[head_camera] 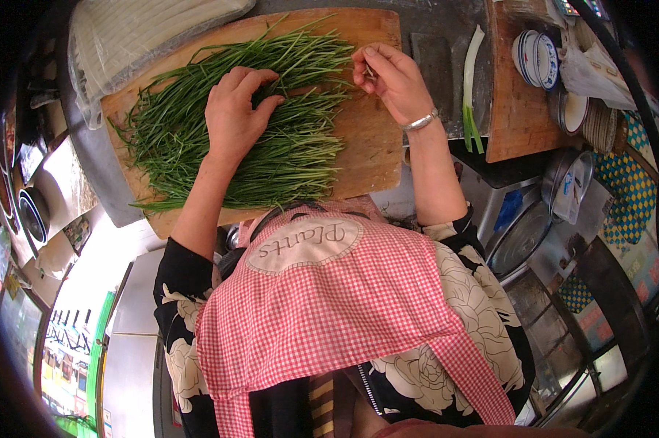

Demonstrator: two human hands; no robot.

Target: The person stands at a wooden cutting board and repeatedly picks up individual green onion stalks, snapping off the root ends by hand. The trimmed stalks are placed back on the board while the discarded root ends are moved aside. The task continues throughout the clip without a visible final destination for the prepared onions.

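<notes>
Garlic chives (285,148) lie in a wide layer across a wooden cutting board (370,148), with their pale cut ends toward the right. My left hand (239,112) rests on the upper middle of the layer. Its thumb and forefinger are curved and apart, with green leaves between them. Just beyond the pale ends, over the board's right side, my right hand (387,79) is curled with thumb and fingers together. A small pale scrap (369,71) shows between those fingers; what it is exactly is too small to tell.
A plastic-wrapped tray of long pale strips (137,44) borders the board's upper left. To the right lie a dark rectangular slab (432,71) and a scallion (471,87). Beyond are a second wooden board (521,120), blue-rimmed plates (537,59) and a large round metal lid (521,241).
</notes>
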